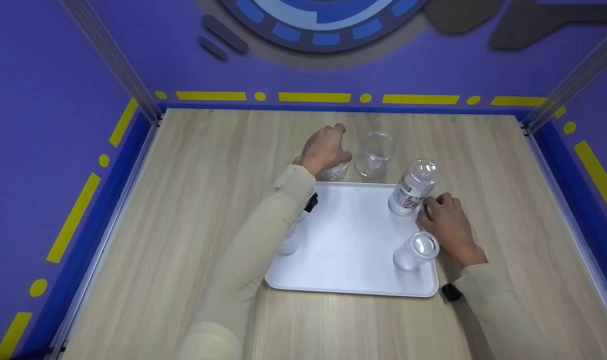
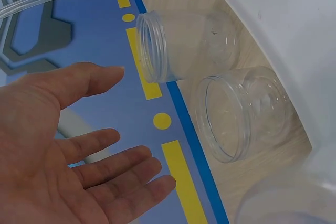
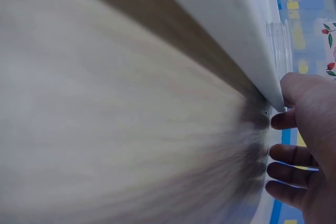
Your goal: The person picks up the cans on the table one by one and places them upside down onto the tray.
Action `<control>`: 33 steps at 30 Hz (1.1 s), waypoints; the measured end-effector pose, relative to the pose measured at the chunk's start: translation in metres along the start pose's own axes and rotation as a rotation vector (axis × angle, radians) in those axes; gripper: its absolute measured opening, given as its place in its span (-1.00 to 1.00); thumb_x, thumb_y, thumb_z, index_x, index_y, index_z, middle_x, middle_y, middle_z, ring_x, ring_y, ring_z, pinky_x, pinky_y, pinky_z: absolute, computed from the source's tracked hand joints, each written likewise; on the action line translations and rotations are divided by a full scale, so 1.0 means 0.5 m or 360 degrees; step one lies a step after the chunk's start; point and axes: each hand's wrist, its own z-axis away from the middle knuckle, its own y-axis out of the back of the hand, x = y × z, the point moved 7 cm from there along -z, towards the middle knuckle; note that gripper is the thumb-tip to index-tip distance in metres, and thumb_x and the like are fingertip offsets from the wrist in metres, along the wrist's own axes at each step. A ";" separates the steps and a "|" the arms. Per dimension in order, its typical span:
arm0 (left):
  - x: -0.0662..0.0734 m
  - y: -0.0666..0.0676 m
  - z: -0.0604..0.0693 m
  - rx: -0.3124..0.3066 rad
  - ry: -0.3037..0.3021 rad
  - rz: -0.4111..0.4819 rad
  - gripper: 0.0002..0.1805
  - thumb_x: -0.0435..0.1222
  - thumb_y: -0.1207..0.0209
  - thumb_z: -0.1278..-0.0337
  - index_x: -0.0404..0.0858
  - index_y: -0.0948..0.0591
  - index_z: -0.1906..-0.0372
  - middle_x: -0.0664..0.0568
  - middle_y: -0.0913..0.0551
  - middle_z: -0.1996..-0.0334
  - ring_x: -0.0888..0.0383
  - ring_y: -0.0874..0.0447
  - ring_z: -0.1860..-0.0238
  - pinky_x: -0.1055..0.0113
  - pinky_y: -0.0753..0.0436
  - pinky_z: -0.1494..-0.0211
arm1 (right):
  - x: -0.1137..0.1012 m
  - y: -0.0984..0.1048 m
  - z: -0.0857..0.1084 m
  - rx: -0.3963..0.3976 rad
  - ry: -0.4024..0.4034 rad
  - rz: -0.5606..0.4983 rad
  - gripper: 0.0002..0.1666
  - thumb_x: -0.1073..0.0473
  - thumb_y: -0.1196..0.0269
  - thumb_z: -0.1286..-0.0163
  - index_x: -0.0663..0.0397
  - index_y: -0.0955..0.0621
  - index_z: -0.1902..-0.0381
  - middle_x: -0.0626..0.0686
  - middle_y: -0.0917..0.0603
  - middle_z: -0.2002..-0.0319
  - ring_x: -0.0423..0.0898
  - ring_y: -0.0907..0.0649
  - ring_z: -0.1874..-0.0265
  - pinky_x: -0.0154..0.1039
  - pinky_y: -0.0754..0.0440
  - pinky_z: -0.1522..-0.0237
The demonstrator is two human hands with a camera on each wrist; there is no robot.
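My left hand hovers behind the white tray, over a clear jar that it partly hides. In the left wrist view its fingers are spread and nothing lies between them. Beside it on the table stands a taller clear jar, its threaded mouth facing up. My right hand grips the tray's right edge; the right wrist view has the rim between thumb and index finger. Close by, a clear container with a printed label stands threaded end down on the tray.
A smaller clear container stands at the tray's front right. Clear containers at its left side are partly covered by the left sleeve. Purple panels with yellow marks enclose the wooden table at the back and both sides.
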 end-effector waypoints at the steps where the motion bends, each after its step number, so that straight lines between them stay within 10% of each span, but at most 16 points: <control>1: -0.001 -0.003 -0.002 -0.0008 0.0007 0.0003 -0.29 -0.22 -0.38 -0.35 -0.30 -0.42 -0.52 -0.13 -0.63 -0.22 0.06 -0.63 -0.11 0.26 -0.63 -0.20 | 0.001 -0.001 0.000 -0.0002 -0.0004 0.0004 -0.58 0.14 -0.24 -0.51 0.32 -0.63 -0.18 0.42 -0.49 0.00 0.37 -0.48 0.02 0.33 -0.54 0.13; 33: -0.035 -0.059 -0.052 -0.0110 0.0204 -0.0136 -0.30 -0.18 -0.40 -0.30 -0.29 -0.47 -0.46 -0.20 -0.53 -0.29 -0.10 -0.53 -0.28 0.05 -0.57 -0.33 | -0.001 -0.004 0.002 -0.0066 -0.0069 0.0023 -0.51 0.09 -0.22 -0.53 0.29 -0.59 -0.26 0.41 -0.48 -0.08 0.35 -0.46 -0.05 0.34 -0.53 0.01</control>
